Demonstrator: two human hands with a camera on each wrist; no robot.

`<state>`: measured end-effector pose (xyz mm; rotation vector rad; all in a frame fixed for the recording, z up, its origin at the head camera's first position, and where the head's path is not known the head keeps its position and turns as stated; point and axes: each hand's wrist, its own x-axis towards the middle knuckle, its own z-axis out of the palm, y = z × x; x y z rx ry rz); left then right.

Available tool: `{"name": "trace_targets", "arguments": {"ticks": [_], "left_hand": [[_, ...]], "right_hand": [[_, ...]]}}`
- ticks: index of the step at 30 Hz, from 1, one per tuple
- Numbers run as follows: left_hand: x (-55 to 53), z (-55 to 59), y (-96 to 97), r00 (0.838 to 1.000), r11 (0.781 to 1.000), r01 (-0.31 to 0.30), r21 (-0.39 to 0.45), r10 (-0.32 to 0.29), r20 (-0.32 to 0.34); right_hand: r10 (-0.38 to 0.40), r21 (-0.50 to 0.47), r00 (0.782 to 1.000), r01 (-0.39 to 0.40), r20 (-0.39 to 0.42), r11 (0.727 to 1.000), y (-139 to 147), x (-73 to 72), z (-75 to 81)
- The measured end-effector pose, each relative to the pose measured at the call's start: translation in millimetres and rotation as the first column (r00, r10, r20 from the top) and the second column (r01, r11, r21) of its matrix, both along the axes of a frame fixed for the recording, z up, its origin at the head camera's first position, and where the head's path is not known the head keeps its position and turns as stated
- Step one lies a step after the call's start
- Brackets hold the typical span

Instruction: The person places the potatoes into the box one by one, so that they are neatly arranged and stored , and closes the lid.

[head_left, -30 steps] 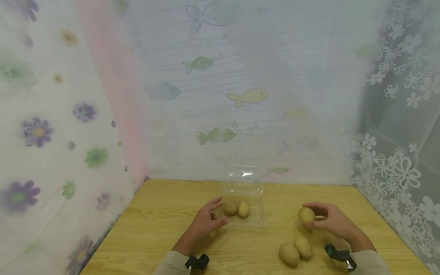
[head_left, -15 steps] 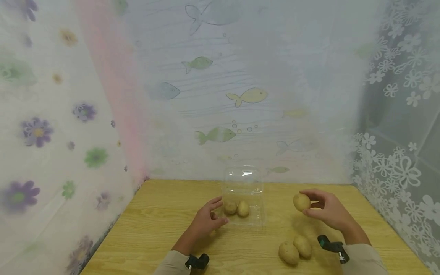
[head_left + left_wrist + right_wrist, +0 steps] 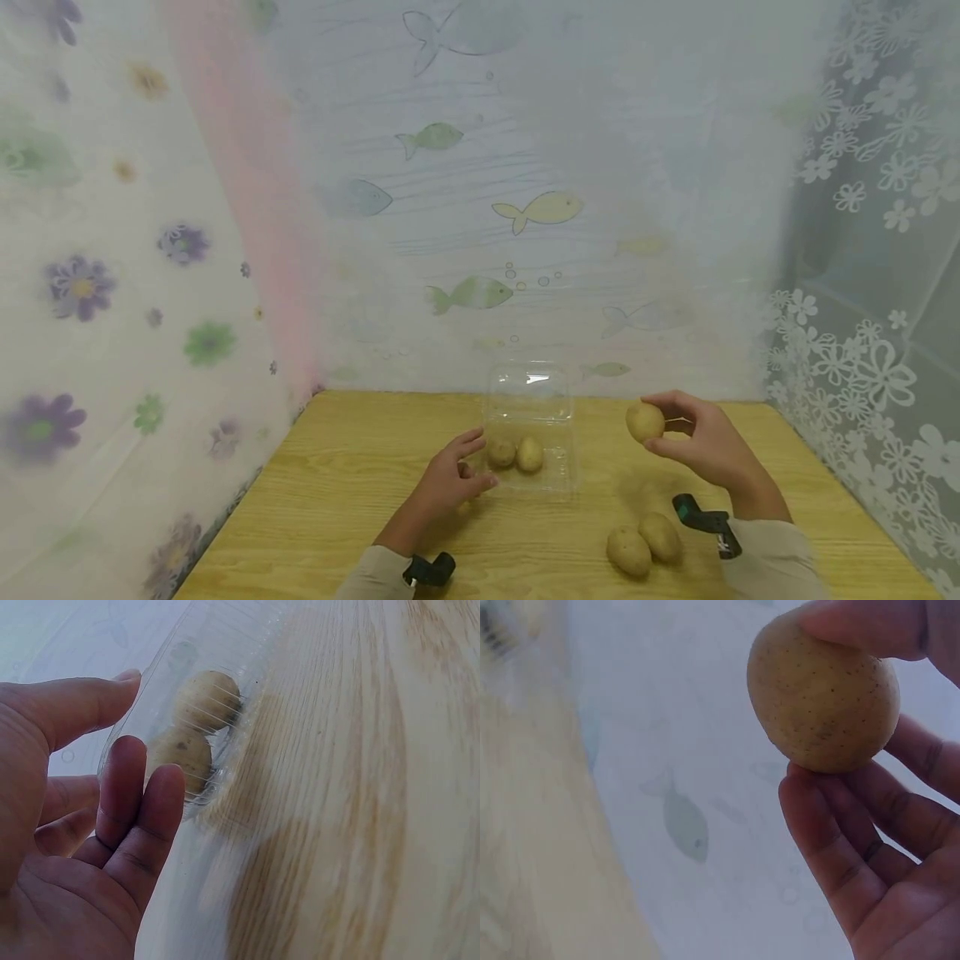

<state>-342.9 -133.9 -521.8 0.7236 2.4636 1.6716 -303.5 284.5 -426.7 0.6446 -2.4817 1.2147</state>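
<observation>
In the head view my right hand (image 3: 705,437) holds a potato (image 3: 643,422) up above the right side of the table, pinched between thumb and fingertips. The right wrist view shows this potato (image 3: 821,694) close up, round and speckled. An open clear plastic clamshell box (image 3: 558,479) stands at the middle, its lid (image 3: 531,392) raised at the back. Side by side in its left half lie two potatoes (image 3: 529,454). My left hand (image 3: 448,479) is at the box's left wall, thumb and fingers apart and loosely bent, as the left wrist view also shows (image 3: 82,817).
Two more potatoes (image 3: 628,551) lie together on the wooden table (image 3: 337,467), in front of and below the right hand. A hanging sheet with fish drawings (image 3: 435,350) closes off the back. Flowered sheets stand at both sides.
My right hand has lifted the potato off the table area and carried it up, away from me and a little left. My left hand and the box have stayed in place.
</observation>
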Motion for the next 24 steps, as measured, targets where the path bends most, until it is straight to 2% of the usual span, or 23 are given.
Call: {"name": "trace_targets", "arguments": {"ticks": [8,14,17,24], "left_hand": [[1.1,-1.6,-1.2,1.000,1.000,-0.018,0.003,0.018,0.004],[1.1,-2.5,-1.2,1.000,1.000,-0.026,-0.003,0.026,0.009],[0.8,-2.5,-0.9,1.000,1.000,-0.024,-0.003,0.024,0.011],[0.2,-0.1,-0.2,1.000,1.000,-0.016,-0.005,0.016,-0.002]], "right_hand": [[-0.051,-0.029,0.997,0.049,-0.054,0.998,-24,2.4,13.6],[-0.112,-0.043,0.992,0.110,-0.057,0.993,-33,0.9,12.1],[-0.139,-0.056,0.987,0.134,-0.087,0.989,-37,1.4,11.9],[-0.133,-0.074,0.976,0.122,-0.170,0.990,-52,-0.7,10.4]]}}
